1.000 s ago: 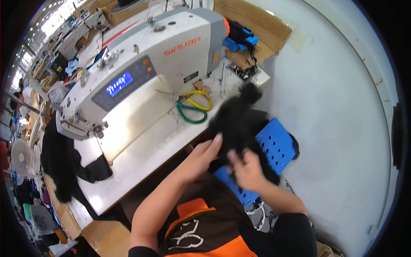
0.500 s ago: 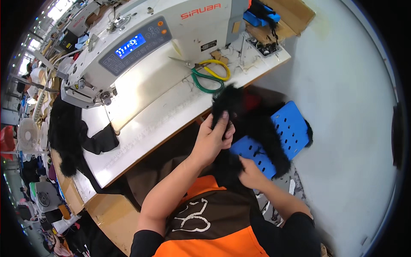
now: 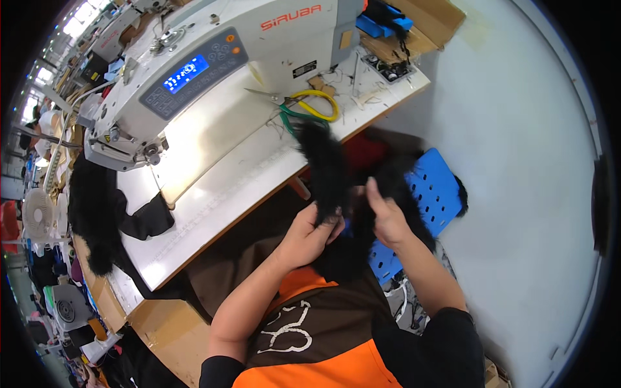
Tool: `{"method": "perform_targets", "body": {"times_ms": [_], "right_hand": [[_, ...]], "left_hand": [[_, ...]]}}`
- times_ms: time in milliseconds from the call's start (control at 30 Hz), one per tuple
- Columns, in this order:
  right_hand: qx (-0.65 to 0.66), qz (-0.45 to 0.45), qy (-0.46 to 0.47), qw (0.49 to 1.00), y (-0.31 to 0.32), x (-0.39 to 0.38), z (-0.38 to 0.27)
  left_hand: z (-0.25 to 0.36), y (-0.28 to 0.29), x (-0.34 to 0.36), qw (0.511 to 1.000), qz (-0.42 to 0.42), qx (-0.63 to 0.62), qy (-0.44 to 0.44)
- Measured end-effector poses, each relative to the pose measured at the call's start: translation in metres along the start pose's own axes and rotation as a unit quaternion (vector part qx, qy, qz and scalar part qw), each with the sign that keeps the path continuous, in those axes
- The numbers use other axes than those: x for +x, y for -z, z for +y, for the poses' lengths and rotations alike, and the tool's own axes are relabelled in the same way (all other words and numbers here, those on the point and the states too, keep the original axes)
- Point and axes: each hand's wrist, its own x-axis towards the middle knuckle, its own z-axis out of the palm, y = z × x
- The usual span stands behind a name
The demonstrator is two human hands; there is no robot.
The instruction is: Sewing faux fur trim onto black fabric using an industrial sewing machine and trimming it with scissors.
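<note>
My left hand (image 3: 310, 236) is closed on a piece of black furry fabric (image 3: 321, 165), which stands up from the fist toward the sewing table's edge. To its right, my right hand (image 3: 391, 220) grips more of the black fur, with the thumb raised; its other fingers are partly hidden. More of the fur hangs below and between the hands, over my lap. On the table stands a white sewing machine (image 3: 272, 55) with a lit blue display. A black fabric piece (image 3: 149, 220) lies by its needle, joined to dark fur hanging at the left.
Scissors (image 3: 317, 103) with yellow and green handles lie on the white table (image 3: 213, 194). Right of the table is a blue perforated panel (image 3: 436, 194), partly behind the fur. A cardboard box (image 3: 430, 22) sits at the back, and a pale wall (image 3: 517, 194) rises at the right.
My left hand has moved down and slightly left with the fur, which now shows more length above it. My right hand has risen from below to beside the left one.
</note>
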Motion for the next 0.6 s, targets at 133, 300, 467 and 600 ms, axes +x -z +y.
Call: {"method": "perform_targets", "body": {"times_ms": [133, 300, 467, 600], "right_hand": [[0.01, -0.091, 0.045, 0.995, -0.023, 0.004, -0.021], [-0.251, -0.05, 0.157, 0.954, 0.013, 0.021, 0.016], [-0.241, 0.036, 0.287, 0.926, -0.016, 0.014, 0.022], [-0.428, 0.007, 0.301, 0.852, -0.007, 0.011, 0.024]], "left_hand": [[-0.021, -0.004, -0.008, 0.996, -0.046, 0.063, 0.035], [-0.032, -0.006, -0.013, 0.995, -0.074, 0.046, 0.047], [-0.038, -0.002, -0.012, 0.991, -0.08, 0.104, 0.009], [-0.033, -0.009, -0.015, 0.995, -0.051, 0.088, -0.011]]}}
